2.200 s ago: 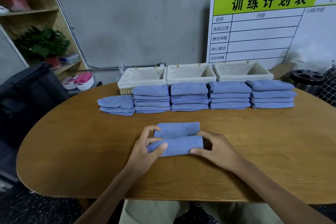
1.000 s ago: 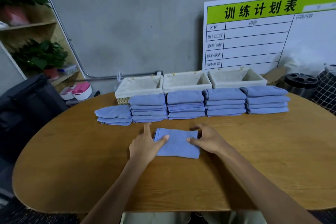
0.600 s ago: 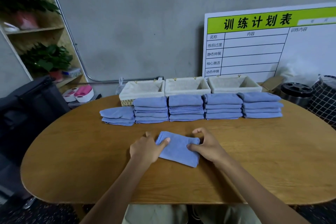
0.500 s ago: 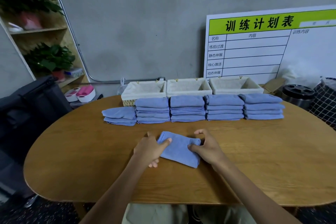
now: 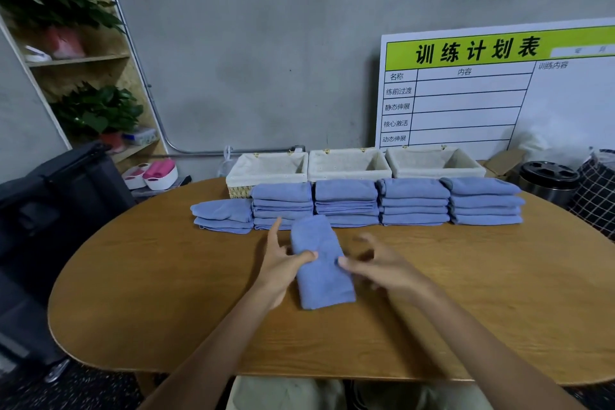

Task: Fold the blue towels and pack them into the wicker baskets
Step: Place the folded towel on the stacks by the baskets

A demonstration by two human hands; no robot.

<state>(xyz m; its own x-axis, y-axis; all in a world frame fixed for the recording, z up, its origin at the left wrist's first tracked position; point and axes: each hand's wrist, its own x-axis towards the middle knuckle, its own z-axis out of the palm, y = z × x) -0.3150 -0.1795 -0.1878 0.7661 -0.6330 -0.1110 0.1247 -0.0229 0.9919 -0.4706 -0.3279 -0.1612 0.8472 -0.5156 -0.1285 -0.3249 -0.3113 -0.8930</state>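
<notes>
A folded blue towel [image 5: 321,273] lies lengthwise, pointing away from me, over the middle of the wooden table [image 5: 466,293]. My left hand [image 5: 283,263] grips its left edge with the thumb on top. My right hand [image 5: 379,265] hovers at the right edge, blurred, fingers spread, thumb tip by the cloth. Behind it stand stacks of folded towels [image 5: 414,190] in a row, with a low pile [image 5: 223,211] at the left end. Three lined wicker baskets [image 5: 346,173] line the far edge with no towels showing inside.
A black bag [image 5: 60,196] sits left of the table. A white planning board [image 5: 499,93] leans on the wall behind the baskets. A black round tin [image 5: 549,176] and a checked bag [image 5: 595,196] stand at the right. A shelf with plants [image 5: 96,110] fills the left corner.
The towel was folded in half, then turned from crosswise to lengthwise. My left hand has taken hold of it while my right hand has come off and spread its fingers.
</notes>
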